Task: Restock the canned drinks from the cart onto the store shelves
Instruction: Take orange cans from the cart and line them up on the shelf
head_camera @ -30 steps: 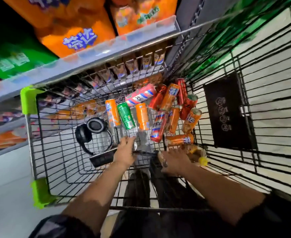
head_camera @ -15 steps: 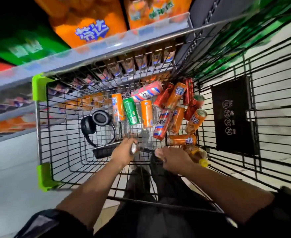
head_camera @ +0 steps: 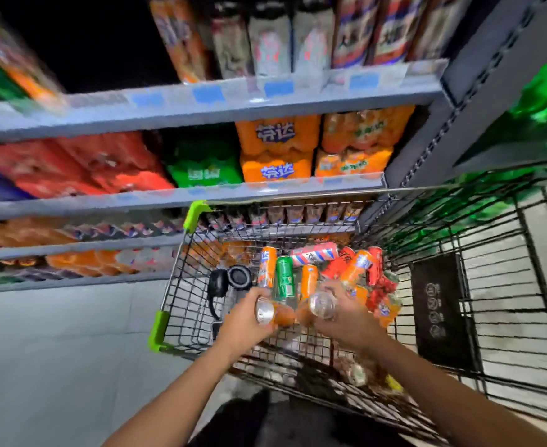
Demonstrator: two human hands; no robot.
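The wire cart (head_camera: 172,285) stands against the shelves and holds several cans: orange ones (head_camera: 267,266), a green one (head_camera: 285,277), a pink-striped one (head_camera: 314,253) and red ones (head_camera: 375,264). My left hand (head_camera: 243,324) grips an orange can (head_camera: 273,312) above the cart, its silver end toward me. My right hand (head_camera: 346,314) grips another orange can (head_camera: 317,306), likewise end-on. The two hands are close together over the cart's near side. The frame is blurred.
Black headphones (head_camera: 230,282) lie in the cart's left part. Grey shelves (head_camera: 201,195) ahead carry orange, green and red drink packs; a lower shelf (head_camera: 298,214) holds small cans. A black sign (head_camera: 440,311) hangs on the cart's right wall. A yellow-capped bottle (head_camera: 372,377) lies near me.
Both hands have lifted out of the cart's bottom, each now holding an orange can. The view has tilted up, showing more shelves.
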